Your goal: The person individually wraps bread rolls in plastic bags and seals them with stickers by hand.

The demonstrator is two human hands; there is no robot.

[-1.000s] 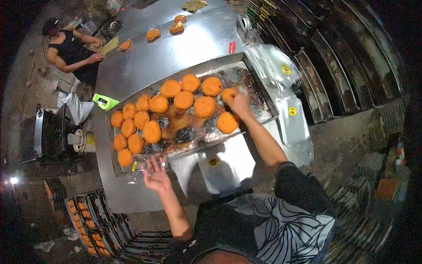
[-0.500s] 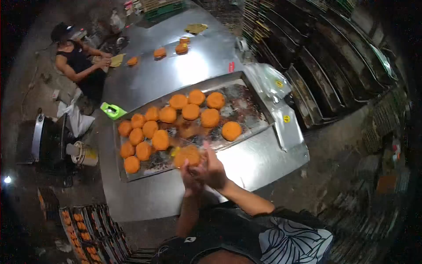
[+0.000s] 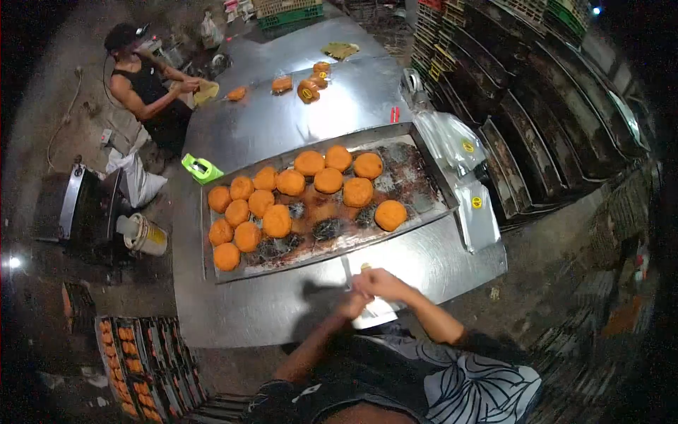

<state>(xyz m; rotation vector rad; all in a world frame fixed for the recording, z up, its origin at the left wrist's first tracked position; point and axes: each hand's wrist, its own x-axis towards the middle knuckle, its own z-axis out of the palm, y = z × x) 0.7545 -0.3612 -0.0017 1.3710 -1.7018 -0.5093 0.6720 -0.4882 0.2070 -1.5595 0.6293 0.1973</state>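
Below the tray's near edge, my left hand and my right hand meet with fingers closed. Between them is what looks like a clear plastic bag with a small yellow label; its outline is blurred. Several round orange-brown buns rest on the metal tray, mostly at its left and back. Across the table, a bagged bun with a yellow label lies beside a few others.
Stacks of clear bags overlap the tray's right side. A green-handled tool lies at its left corner. Across the metal table, a person handles a yellowish bag. Tray racks stand at right, filled trays lower left.
The bun that was in my hands is out of them, and another bagged bun lies on the far table. My hands have drawn back to the right, toward my body. The view has shifted slightly.
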